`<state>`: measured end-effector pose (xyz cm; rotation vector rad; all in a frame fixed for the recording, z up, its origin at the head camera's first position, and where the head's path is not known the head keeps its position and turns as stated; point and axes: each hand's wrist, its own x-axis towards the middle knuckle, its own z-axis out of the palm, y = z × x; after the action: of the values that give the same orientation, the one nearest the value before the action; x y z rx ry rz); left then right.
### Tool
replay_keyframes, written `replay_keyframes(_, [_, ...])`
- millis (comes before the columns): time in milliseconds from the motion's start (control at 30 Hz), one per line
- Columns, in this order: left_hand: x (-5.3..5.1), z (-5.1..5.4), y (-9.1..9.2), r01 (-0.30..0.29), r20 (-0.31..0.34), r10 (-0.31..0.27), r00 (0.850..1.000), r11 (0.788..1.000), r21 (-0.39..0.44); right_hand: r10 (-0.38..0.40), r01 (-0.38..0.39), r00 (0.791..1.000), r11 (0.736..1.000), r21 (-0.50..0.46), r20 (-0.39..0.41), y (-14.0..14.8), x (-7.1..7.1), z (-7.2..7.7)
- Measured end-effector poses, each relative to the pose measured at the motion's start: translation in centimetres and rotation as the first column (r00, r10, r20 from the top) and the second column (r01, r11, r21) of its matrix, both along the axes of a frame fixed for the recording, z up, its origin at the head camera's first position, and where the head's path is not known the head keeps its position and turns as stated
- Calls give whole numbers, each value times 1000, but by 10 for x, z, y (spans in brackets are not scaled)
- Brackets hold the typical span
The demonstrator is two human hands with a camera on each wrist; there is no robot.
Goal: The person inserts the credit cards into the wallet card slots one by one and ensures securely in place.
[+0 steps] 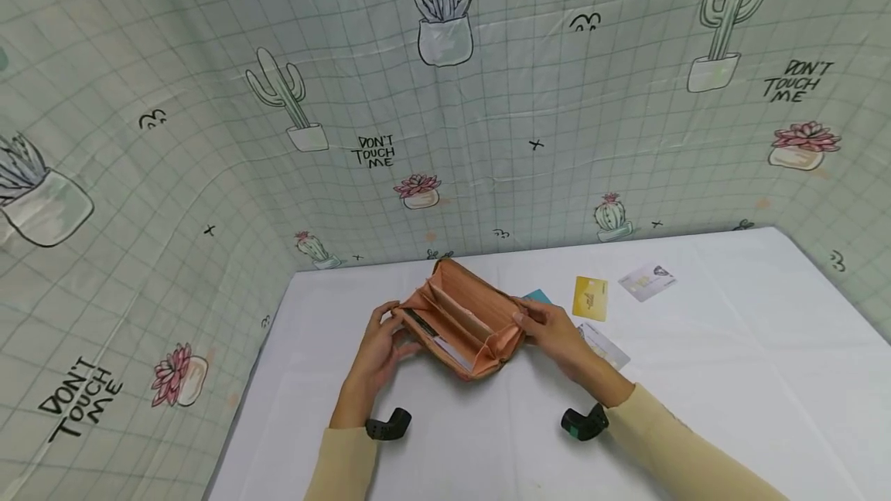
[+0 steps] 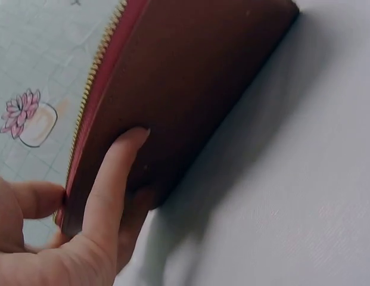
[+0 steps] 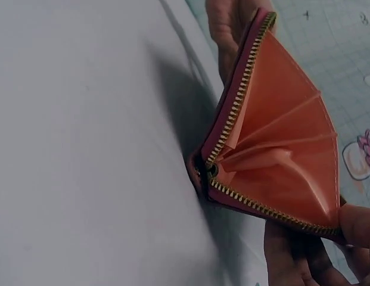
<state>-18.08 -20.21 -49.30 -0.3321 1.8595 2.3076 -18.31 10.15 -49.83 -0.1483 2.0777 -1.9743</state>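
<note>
An unzipped long wallet (image 1: 455,319) stands spread between both hands, its peach-lined pleated compartments facing up. A dark card and a whitish piece show in its near compartment. My left hand (image 1: 379,350) holds the wallet's left end; in the left wrist view, one finger (image 2: 110,179) lies along the brown outer face (image 2: 190,77), beside the gold-toothed zip (image 2: 92,77). At the right end, my right hand (image 1: 557,335) pinches the wallet's edge. The right wrist view shows the fan-folded side gusset (image 3: 286,131) with the thumb (image 3: 357,223) at its corner and fingers beneath.
Right of the wallet, a yellow card (image 1: 590,298) and a pale card (image 1: 647,282) lie on the white table (image 1: 731,377). Another pale card (image 1: 605,345) is partly behind the right hand, and a teal card (image 1: 539,297) peeks out beyond it. Patterned cloth (image 1: 487,114) hangs behind.
</note>
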Motion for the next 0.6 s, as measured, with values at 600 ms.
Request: replay_keyframes(600, [16,3,-3,-66,30,63,998,992,105,-109,109,994,994,7,-23,-1,-15,7])
